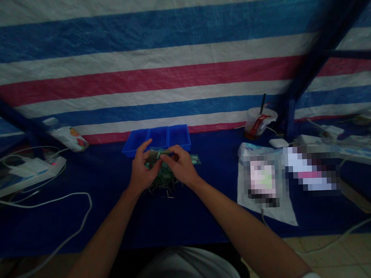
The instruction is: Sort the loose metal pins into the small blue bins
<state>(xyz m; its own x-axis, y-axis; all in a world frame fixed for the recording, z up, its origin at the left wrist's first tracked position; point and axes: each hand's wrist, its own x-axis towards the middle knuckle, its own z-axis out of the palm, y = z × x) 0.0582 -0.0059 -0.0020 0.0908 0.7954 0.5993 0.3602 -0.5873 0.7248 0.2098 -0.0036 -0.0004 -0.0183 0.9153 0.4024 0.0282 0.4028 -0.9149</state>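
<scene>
Both hands meet over the middle of the blue table. My right hand pinches a small clear, greenish plastic bag between thumb and fingers. My left hand has its thumb and lower fingers at the same bag, with its index finger raised. Below the hands lies a heap of small greenish packets, partly covered by the fingers. Thin metal pins or nails spread out in front of the heap. Another small packet lies just right of my right hand. The bag's contents are too dark to make out.
Behind the hands stands a blue three-compartment tray. A bottle and a power strip with cables are at left. At right are a drink cup with a straw, a white plastic sheet and blurred-out items.
</scene>
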